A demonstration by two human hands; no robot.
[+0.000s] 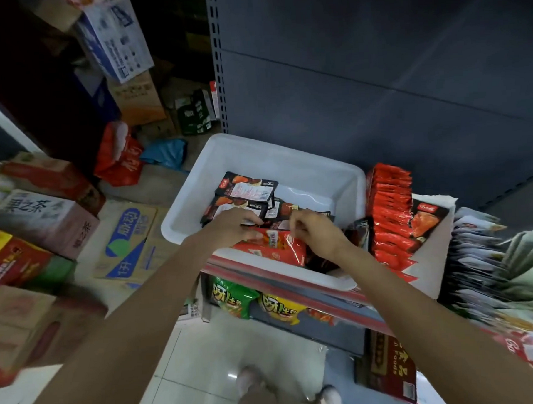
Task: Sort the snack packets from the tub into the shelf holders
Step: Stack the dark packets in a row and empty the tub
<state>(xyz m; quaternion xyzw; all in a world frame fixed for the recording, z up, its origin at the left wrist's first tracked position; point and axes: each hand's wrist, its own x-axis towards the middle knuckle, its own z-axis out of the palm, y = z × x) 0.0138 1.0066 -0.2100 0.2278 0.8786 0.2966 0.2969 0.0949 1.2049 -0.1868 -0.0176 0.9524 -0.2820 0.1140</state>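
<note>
Currently you're at the picking step. Both hands are down in the white tub [186, 217] on the shelf. Your left hand [229, 223] rests curled on the dark packets [246, 192]; whether it actually grips one I can't tell. Your right hand [313, 228] pinches the top edge of a red packet [276, 247] lying at the near side of the tub. The holder [428, 222] just right of the tub already stands full of red packets. Next move, likely: lift clear, match colour, slot upright.
</note>
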